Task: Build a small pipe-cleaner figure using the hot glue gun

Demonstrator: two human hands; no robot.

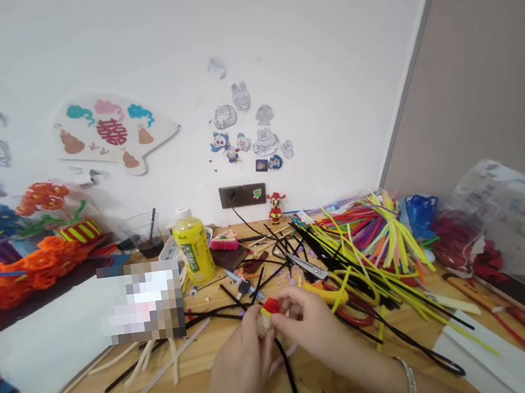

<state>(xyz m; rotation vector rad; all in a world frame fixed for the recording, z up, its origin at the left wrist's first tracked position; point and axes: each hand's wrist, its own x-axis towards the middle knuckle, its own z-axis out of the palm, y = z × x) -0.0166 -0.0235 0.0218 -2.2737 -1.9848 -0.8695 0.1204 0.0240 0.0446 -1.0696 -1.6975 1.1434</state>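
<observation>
Close to the table's front, both hands meet around a small fuzzy craft piece [271, 306] with a red top, a yellow band and a cream lower part. My left hand [241, 355] grips its cream part from the left. From the right, my right hand [309, 321] pinches it, thumb against the piece just under the red top. Fingers cover most of its lower part. A black pipe cleaner [289, 375] hangs or lies below the fingers; whether it joins the piece I cannot tell. Scissors [308, 266] with yellow handles lie just beyond my right hand.
Yellow and black pipe cleaners [371, 266] spread across the right side. A yellow drink bottle [193, 246] and a plastic cup [145, 236] stand at the back left. A small red figure [275, 209] stands by the wall. White paper [59, 336] lies left; cream pipe cleaners [146, 362] lie nearby.
</observation>
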